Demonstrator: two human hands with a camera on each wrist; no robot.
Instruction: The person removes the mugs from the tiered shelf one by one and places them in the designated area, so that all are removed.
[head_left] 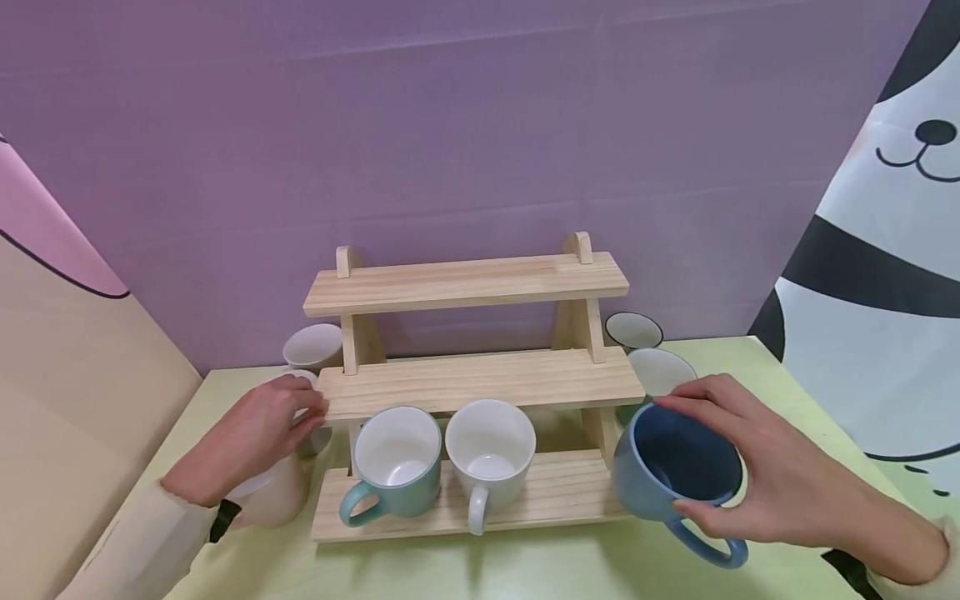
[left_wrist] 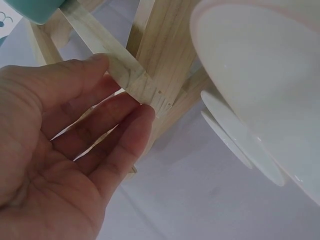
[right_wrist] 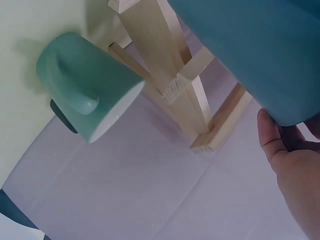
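Note:
My left hand (head_left: pixel 258 429) pinches the left end of the middle board of a three-tier wooden shelf (head_left: pixel 487 385). In the left wrist view the thumb and fingertips meet that board's edge (left_wrist: pixel 127 75). With my right hand (head_left: pixel 787 475) I hold a blue mug (head_left: pixel 647 483) by its rim, thumb on the near side and fingers on the far side. The mug is tilted at the right end of the lowest board, its handle pointing toward me. On the lowest board stand a teal mug (head_left: pixel 412 497) and a white mug (head_left: pixel 491 479), side by side.
Left of the shelf are several mugs, among them a pale pink one (head_left: pixel 283 496) partly behind my wrist and a white one (head_left: pixel 311 346). At the right stand a dark-rimmed white mug (head_left: pixel 633 329) and a green mug (right_wrist: pixel 90 82). A purple cloth wall (head_left: pixel 465 150) rises behind.

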